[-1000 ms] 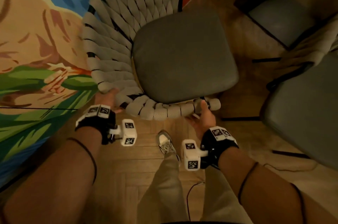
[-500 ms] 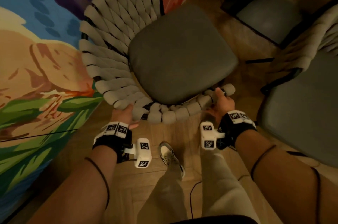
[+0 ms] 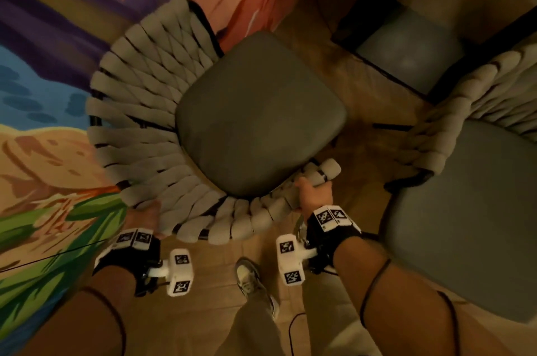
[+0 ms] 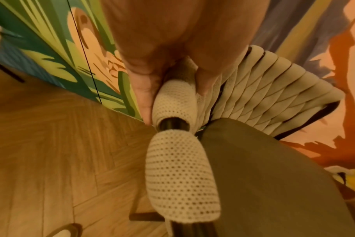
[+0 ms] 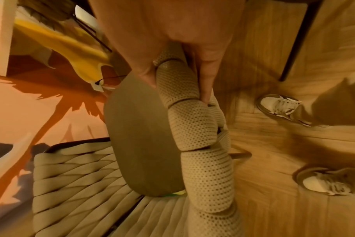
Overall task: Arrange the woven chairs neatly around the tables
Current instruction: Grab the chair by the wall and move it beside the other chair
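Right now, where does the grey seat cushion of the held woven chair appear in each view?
Head: grey seat cushion at centre, inside the woven backrest.
Left wrist: lower right, beside the padded rim.
Right wrist: centre, left of the rim that the right hand grips.
Shared landmark: the painted mural wall.

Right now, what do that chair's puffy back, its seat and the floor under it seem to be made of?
The chair back looks like padded tubes of cream knitted mesh, tiny holes visible close up, wrapped over a dark, probably metal, frame. The seat cushion looks like smooth matte grey fabric or faux leather; hard to tell. The floor looks like herringbone wood, possibly laminate.
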Motion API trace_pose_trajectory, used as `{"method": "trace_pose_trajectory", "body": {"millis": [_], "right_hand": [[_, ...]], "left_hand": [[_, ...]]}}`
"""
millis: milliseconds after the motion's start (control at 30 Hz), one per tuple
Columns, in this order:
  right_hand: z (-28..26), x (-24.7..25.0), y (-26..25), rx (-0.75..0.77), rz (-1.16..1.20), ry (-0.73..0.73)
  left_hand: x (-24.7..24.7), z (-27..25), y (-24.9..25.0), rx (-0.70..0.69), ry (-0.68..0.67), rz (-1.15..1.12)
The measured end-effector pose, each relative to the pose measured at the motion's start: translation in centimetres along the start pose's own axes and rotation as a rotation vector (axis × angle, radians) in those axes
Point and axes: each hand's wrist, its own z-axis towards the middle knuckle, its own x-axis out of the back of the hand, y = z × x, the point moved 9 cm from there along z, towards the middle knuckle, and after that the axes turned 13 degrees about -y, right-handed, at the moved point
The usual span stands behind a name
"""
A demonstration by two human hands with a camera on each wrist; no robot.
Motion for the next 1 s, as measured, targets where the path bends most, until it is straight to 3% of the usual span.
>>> {"method": "trace_pose_trajectory", "body": {"millis": [133,267,367,500,600,767,833,900,1000], "right_hand": [[1.0,1.7,-2.7,0.021,-0.027,0.002],[2.0,2.8,-6.6,0.042,-0.009,-0.059],[2.5,2.9,-8.9,0.066,0.030,-0.112],[2.2,4.3,-9.8,0.089,0.043,-0.175],[1.7,9.5,-11.4,0.247,-0.096,-0.018],[-2.2,20.8,-15.8,0.544,-0.356,0.470],[-2.8,22.9,-17.4,0.581,-0.403,0.634],[-1.5,24.6,-17.7,0.440,-0.373,0.705],[1.8,25.8,-15.5,0.104,-0.299,0.464]], "left_hand": [[-2.0,-1.8,0.6,-0.005,-0.034,-0.088],[-3.9,-3.3,2.1,-0.024,0.028,0.005],[-3.9,-3.4,3.2,-0.068,0.137,0.143],[-3.3,-7.2,5.3,-0.139,0.383,0.314],[-4.9,-9.9,7.0,-0.308,0.442,0.391],[-12.0,-11.3,10.4,-0.517,0.277,0.567],[-15.2,-12.2,11.5,-0.600,0.195,0.587],[-17.8,-13.1,12.3,-0.647,0.137,0.606],[-21.0,-14.6,13.3,-0.718,0.030,0.645]]}}
